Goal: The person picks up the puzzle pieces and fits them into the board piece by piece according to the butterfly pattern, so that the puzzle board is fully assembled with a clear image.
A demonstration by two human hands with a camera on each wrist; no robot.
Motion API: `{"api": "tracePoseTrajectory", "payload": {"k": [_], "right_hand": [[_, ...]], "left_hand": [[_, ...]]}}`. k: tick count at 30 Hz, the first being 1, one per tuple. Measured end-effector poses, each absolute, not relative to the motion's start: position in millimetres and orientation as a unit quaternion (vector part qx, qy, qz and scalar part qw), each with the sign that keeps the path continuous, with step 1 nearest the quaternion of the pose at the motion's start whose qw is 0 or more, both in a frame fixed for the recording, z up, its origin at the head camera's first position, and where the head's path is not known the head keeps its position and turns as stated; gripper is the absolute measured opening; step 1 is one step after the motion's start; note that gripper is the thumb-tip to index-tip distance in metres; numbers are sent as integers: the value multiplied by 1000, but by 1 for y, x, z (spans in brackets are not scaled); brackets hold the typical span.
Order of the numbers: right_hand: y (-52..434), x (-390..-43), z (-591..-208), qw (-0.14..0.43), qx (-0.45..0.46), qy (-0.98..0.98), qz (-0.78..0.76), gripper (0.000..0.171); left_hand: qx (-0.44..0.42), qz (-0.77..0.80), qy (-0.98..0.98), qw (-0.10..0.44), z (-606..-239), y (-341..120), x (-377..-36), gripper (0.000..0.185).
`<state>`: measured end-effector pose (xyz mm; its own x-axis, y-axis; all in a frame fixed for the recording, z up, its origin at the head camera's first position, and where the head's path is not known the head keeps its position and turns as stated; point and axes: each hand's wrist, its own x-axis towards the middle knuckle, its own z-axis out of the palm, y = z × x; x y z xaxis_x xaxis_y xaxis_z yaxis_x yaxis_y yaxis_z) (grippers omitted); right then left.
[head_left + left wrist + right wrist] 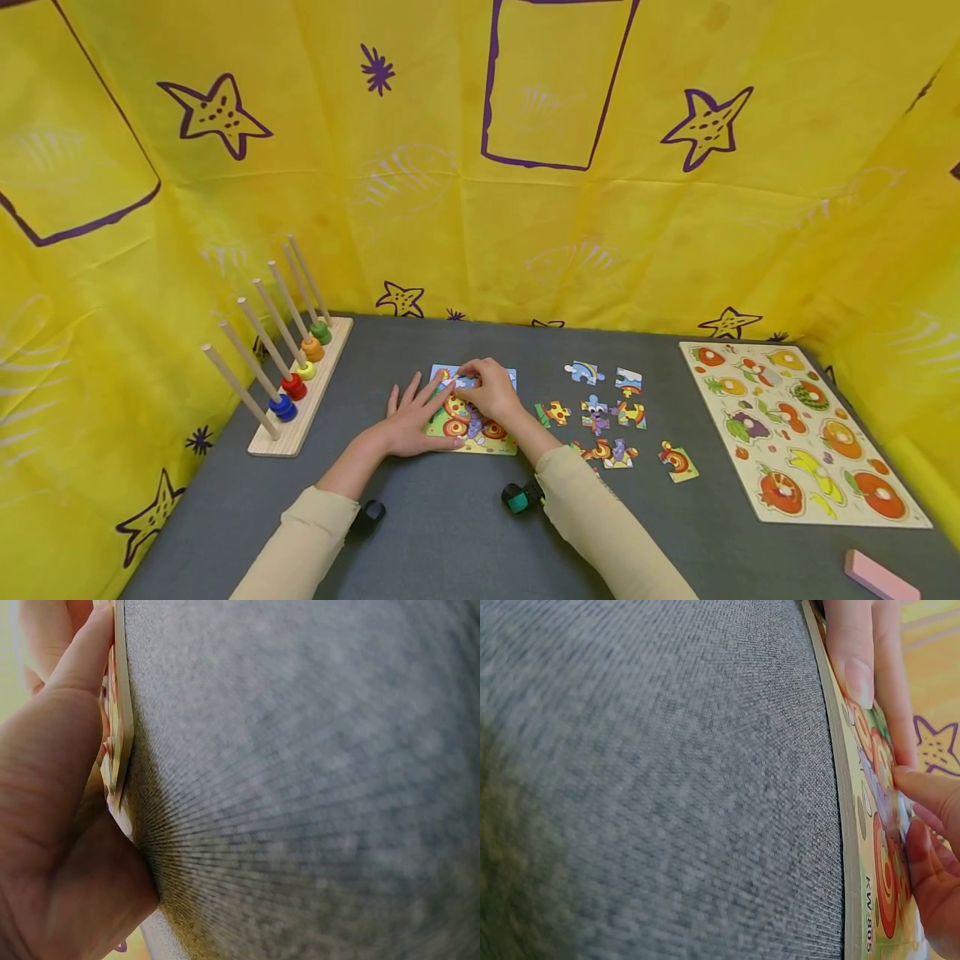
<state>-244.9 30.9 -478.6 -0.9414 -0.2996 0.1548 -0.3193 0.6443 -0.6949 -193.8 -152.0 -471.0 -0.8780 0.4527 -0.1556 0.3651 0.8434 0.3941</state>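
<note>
A jigsaw puzzle board [480, 440] is laid on the grey table [450, 533], and both hands are placed on it. The left hand [411, 421] is laid flat on the left edge of the board, with the fingers straight and spread apart; in the left wrist view the thumb [75, 656] is seen lying along the board's edge [120, 735]. The right hand [491, 390] is placed over the upper part of the board, with the fingers curled downward onto a puzzle piece [463, 382] near the board's top edge. It cannot be told whether this piece is pinched or only pressed. In the right wrist view the fingertips [922, 851] are seen touching the printed surface of the board [870, 825], close to its edge.

To the right of the board, loose puzzle pieces [596, 412] are scattered on the table, apart from each other. Further right of the board, a wooden fruit peg puzzle [795, 429] is laid flat. To the left of the board, a wooden peg stand [296, 400] is placed, with coloured rings [294, 386] at the bottom of its rods. A pink block [881, 575] is seen far to the right of the board, at the near edge of the table. A yellow cloth with purple stars [705, 125] is hung behind the board and around the table.
</note>
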Motion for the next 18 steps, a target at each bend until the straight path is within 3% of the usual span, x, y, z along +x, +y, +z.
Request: {"api": "tracePoseTrajectory", "payload": {"k": [18], "right_hand": [[42,-242,-477,10,170,-898,406,27]], "left_hand": [[214,175,952,127,-472,-151,-195,93]]}}
